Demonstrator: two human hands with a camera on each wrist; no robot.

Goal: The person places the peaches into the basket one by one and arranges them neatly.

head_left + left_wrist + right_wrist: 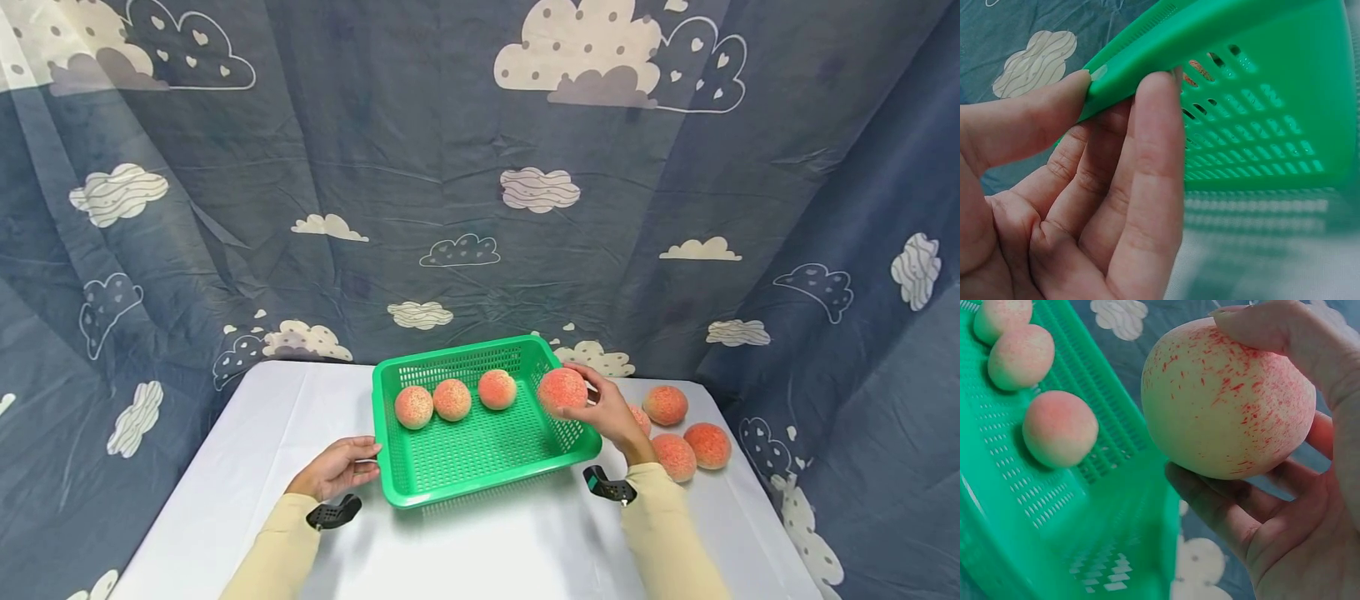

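A green plastic basket (487, 492) with slotted walls stands on the white table, slightly turned. Inside it, along the far side, sit three peaches, among them the left peach (414, 407), the middle peach (452, 400) and the right peach (497, 389). My left hand (341, 467) pinches the basket's left rim, thumb on top and fingers beneath, as the left wrist view shows. Over the basket's right end, my right hand (611, 412) grips another peach (1229, 400), red-speckled and pale, between thumb and fingers.
Several more peaches, such as the back peach (666, 405) and the outer peach (707, 446), lie on the table (480, 550) right of the basket, beside my right forearm. A dark curtain (420, 167) with cloud prints hangs behind the table and at its sides.
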